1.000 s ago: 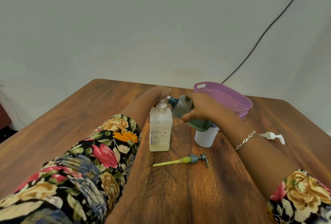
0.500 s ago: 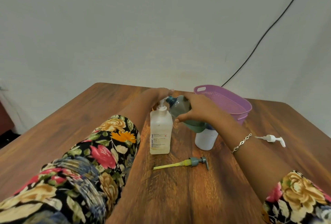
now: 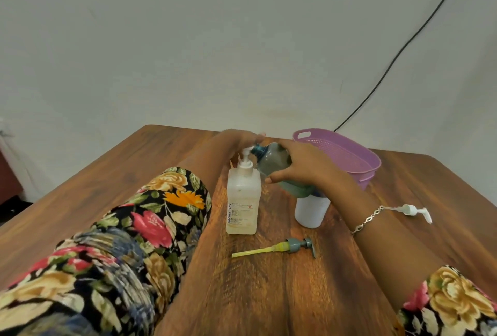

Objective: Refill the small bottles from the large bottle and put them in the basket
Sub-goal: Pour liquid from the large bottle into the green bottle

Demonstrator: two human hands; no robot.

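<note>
Mid-refill, the left hand (image 3: pixel 239 138) presses flat on the pump (image 3: pixel 246 159) of the large bottle (image 3: pixel 243 198) while the right hand (image 3: pixel 304 167) grips the small bottle (image 3: pixel 271 159) tilted to that pump; steady pumping seems needed next.

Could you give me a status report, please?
Left hand on large bottle's pump. Right hand holds green bottle tilted, mouth at it. Two loose pumps lie aside.

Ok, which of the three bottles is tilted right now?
The grey-green tinted bottle, held off the table by the right hand. The clear labelled bottle and the white bottle stand upright on it.
</note>
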